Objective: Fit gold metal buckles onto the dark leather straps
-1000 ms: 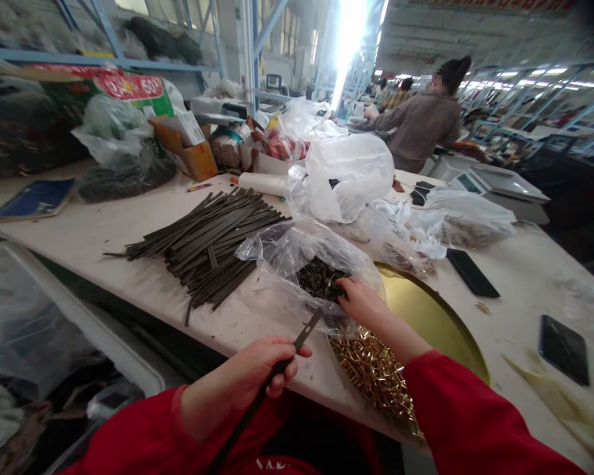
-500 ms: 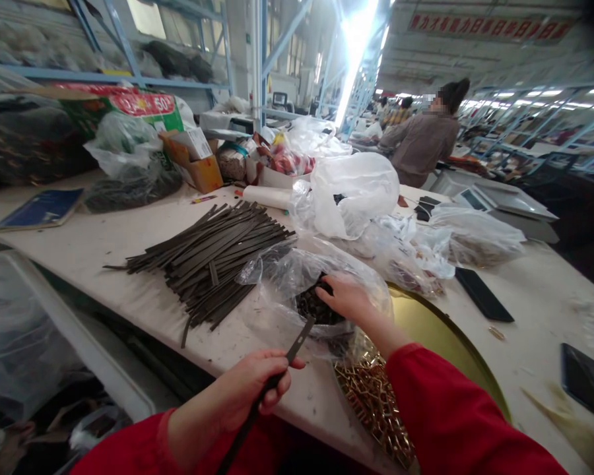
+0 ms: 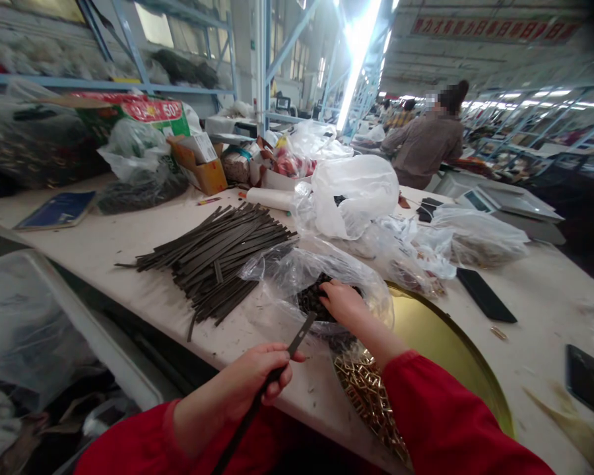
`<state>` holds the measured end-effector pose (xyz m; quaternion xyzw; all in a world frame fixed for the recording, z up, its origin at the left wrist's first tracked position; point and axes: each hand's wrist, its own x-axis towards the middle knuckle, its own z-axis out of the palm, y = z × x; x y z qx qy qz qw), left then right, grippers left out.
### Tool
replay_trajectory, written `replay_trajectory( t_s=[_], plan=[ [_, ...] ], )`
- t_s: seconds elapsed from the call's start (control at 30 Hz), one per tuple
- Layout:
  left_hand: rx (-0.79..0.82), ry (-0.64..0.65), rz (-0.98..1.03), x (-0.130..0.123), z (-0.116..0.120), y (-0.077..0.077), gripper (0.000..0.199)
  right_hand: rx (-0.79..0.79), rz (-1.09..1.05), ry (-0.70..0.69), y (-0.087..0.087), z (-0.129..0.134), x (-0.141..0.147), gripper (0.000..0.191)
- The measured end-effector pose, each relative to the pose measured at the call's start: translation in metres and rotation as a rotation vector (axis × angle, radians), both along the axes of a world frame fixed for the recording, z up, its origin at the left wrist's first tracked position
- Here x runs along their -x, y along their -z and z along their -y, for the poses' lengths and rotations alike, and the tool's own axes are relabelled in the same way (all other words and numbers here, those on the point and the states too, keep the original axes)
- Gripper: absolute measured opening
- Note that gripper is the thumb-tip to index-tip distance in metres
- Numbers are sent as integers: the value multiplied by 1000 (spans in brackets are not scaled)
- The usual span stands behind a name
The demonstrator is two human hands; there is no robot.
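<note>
My left hand (image 3: pixel 264 377) is closed around a dark strip (image 3: pixel 299 335), whose slotted end points up and to the right past my fingers. My right hand (image 3: pixel 341 302) reaches into an open clear plastic bag (image 3: pixel 277 267) of small dark pieces (image 3: pixel 309 295); its fingertips are among the pieces, and what they grip is too small to make out. Left of the bag lies a fanned pile of dark strips (image 3: pixel 218 254). Gold-coloured metal buckles (image 3: pixel 369 389) fill the near side of a round golden tray (image 3: pixel 440 343), below my right forearm.
A black phone-like slab (image 3: pixel 486 295) and another dark device (image 3: pixel 589 379) lie to the right. White plastic bags (image 3: pixel 354 191), a blue booklet (image 3: pixel 57 210) and boxes stand farther back. A bin (image 3: pixel 113 349) is at lower left. A person (image 3: pixel 426 142) is beyond the table.
The view has shifted slightly. My right hand's fingers have moved a little within the dark pieces in the bag; my left hand still holds the strip.
</note>
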<state>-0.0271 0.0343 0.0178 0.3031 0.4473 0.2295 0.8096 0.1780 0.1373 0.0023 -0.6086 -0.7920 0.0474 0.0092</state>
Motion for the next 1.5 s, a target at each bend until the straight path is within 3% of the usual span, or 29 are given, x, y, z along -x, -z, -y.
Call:
replay_trajectory(
  t_s=[0.3,0.73,0.9,1.07,1.17,1.27,1.33,1.5],
  plan=[
    [-5,25,10,-9,11,-4,26,9,7,23,6,11,3,23],
    [-22,24,13,-10,34,-17,29,58,-15,143,7,7,9,22],
    [-6,28,19,-11,36,-15,27,4,-103,140,6,13,1,12],
    [28,26,29,-10,34,-13,29,-111,-256,142,-6,29,-5,11],
    [16,46,31,-8,32,-13,30,-94,-523,162,-12,50,-6,21],
    [-75,64,-33,-10,29,-12,30,156,-1162,226,-13,80,-3,31],
    [-141,90,-103,-13,26,-10,28,307,-1448,327,-12,97,0,32],
    [-308,254,-278,-18,18,-6,26,441,-1780,521,-8,116,4,28]
  ],
)
